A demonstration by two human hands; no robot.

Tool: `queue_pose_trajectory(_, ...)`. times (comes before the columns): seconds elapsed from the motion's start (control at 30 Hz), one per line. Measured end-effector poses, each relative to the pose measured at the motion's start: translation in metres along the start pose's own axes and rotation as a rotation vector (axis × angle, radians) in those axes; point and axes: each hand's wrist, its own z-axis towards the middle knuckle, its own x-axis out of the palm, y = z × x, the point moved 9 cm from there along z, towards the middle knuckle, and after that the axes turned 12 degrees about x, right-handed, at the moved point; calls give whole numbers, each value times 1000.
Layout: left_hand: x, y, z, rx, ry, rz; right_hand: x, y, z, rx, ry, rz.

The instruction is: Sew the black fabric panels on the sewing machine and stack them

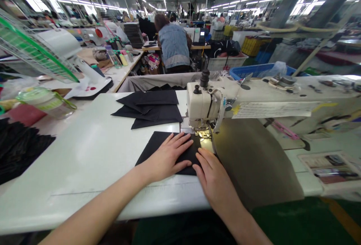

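Cloth [156,143] at machine [199,100], near worktop's [84,143] front edge. Left hand [166,158], right hand [213,173]: open, upon it. Apparent alignment; steadiness needed.

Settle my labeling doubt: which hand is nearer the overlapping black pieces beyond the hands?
Left. The left hand is just in front of the black pieces; the right hand is farther, toward their near right.

The head camera looks forward and down from close in front of the sewing machine [207,104], facing beyond it.
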Motion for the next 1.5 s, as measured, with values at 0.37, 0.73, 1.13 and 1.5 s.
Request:
queue_pose_trajectory(0.37, 3, -22, -7, 103, 49, -1, -13, 10, -28, -31, 24, -108)
queue_pose_trajectory(0.73, 8, -49, -18, 238, -2, -41, -10, 5, -28, -27, -7, -137)
queue_pose_trajectory(1.13, -7, 3, 18, 242, -49, 12, 7, -4, 7, 93, 21, -118)
queue_pose_trajectory(1.5, -10, 22, 28, 171, -104, 21, 6, -7, -2, 62, -43, -83)
